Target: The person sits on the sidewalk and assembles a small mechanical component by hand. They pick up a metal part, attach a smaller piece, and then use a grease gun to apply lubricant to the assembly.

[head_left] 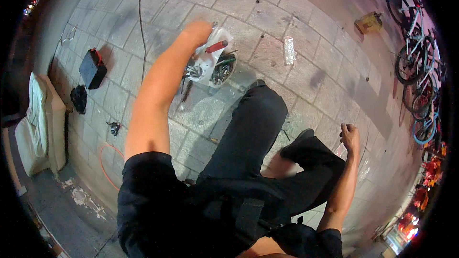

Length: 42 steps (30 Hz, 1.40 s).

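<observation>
While I watch remotely, the bare left hand (198, 32) reaches the far edge of the white plastic tub (205, 71) on the grey stone paving (267, 67); I can't tell its grip. The bare right hand (350, 136) hangs well apart, fingers curled, seemingly around nothing. I judge the reach made, nothing visibly lifted clear. I count one tub, one red-handled tool (216, 47) across it, one shiny silver packet (289, 51); the jumbled dark metal tools (223, 69) inside defy counting.

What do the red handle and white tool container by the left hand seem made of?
Red handle: probably plastic, fairly smooth, judging by its solid colour. White container: likely thin plastic, satin finish, from its pale, smooth wall; blur leaves both open.
</observation>
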Each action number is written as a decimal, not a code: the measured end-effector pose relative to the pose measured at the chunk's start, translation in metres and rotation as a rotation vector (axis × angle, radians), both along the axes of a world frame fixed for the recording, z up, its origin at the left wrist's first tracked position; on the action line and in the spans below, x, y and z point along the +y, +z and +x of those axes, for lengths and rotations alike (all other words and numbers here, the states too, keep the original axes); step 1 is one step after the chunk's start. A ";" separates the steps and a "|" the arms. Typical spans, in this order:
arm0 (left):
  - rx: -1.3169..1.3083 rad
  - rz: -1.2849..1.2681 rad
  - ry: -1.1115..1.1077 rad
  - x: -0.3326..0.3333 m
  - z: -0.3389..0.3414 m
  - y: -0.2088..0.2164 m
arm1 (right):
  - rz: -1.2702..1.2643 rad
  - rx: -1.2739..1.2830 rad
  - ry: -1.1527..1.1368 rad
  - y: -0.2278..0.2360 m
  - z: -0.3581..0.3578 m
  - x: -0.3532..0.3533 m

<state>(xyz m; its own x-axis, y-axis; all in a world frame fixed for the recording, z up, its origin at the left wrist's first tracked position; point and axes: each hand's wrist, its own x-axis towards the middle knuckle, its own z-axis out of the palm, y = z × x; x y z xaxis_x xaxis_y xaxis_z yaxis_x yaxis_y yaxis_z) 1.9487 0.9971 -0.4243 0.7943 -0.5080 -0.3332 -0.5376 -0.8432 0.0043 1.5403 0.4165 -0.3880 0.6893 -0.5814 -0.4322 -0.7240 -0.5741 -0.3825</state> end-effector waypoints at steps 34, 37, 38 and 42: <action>0.584 -0.118 0.507 -0.050 -0.025 -0.033 | -0.153 0.010 0.194 0.035 -0.008 0.015; 0.453 -0.144 0.358 -0.093 -0.025 -0.016 | -0.186 0.008 0.165 0.040 -0.016 0.018; 0.467 -0.099 0.389 -0.097 -0.015 -0.024 | -0.168 -0.038 0.184 0.047 -0.014 0.020; 0.479 0.009 0.183 -0.183 -0.012 -0.026 | -0.191 -0.019 0.153 0.056 -0.016 0.014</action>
